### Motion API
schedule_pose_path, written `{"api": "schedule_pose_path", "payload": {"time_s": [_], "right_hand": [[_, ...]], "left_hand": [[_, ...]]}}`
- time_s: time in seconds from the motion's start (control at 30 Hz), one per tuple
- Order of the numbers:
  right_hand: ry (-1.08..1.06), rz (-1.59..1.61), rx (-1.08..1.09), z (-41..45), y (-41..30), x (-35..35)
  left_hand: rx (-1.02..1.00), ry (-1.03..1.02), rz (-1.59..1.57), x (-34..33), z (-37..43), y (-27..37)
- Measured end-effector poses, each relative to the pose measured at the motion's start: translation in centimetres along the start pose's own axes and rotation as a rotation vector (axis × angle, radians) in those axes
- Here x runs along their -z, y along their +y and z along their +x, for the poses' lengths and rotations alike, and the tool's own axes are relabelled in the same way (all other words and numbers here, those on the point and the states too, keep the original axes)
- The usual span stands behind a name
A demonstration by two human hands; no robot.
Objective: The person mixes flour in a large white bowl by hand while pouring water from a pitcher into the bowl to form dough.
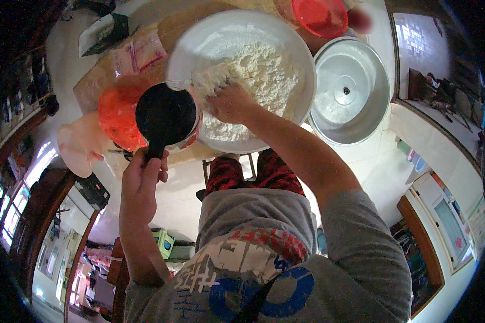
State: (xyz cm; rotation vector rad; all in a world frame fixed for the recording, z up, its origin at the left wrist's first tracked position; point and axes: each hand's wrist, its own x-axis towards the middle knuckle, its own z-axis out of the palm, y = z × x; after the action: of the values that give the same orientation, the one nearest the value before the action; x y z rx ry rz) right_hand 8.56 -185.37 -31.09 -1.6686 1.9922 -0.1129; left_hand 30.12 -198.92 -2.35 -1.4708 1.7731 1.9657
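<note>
My left hand (pixel 143 177) is closed around the handle of a black-lidded jug (pixel 166 115), which it holds up over the left edge of a large white basin (pixel 307 52). In the basin lies a mass of floury dough (pixel 262 72), rough and lumpy, with loose flour near the front edge. My right hand (pixel 230 103) presses into the left part of that mass, its fingertips bent and coated with flour. Whether it grips a clump cannot be told. The jug's contents are hidden.
A round metal pan (pixel 347 117) stands right of the basin, with a red plastic bowl (pixel 321 16) behind it. To the left are an orange-red plastic bag (pixel 119 109), a translucent pale jug (pixel 79 143) and a clear packet (pixel 139 54). My knees are below the table's near edge.
</note>
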Motion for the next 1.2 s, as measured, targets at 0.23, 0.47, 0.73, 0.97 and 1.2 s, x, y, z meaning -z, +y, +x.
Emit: {"api": "schedule_pose_path", "payload": {"time_s": [0.23, 0.47, 0.73, 0.97, 1.2], "right_hand": [[0.099, -0.011, -0.421, -2.9, 6.8, 3.4], [0.103, 0.126, -0.542, 3.0, 2.9, 2.1], [-0.067, 0.019, 0.125, -1.7, -0.9, 0.0], [-0.072, -0.211, 0.168, 2.1, 5.8, 3.7], [0.173, 0.011, -0.660, -4.5, 8.7, 0.5]], "left_hand": [[0.023, 0.024, -0.024, 1.1, -1.4, -1.2], [-0.006, 0.017, -0.106, 0.7, -2.4, -2.0], [-0.040, 0.012, -0.079, 1.1, -3.3, -2.1], [-0.044, -0.008, -0.081, 1.2, -3.3, -1.7], [-0.019, -0.027, -0.075, 1.2, -3.9, -2.6]]}}
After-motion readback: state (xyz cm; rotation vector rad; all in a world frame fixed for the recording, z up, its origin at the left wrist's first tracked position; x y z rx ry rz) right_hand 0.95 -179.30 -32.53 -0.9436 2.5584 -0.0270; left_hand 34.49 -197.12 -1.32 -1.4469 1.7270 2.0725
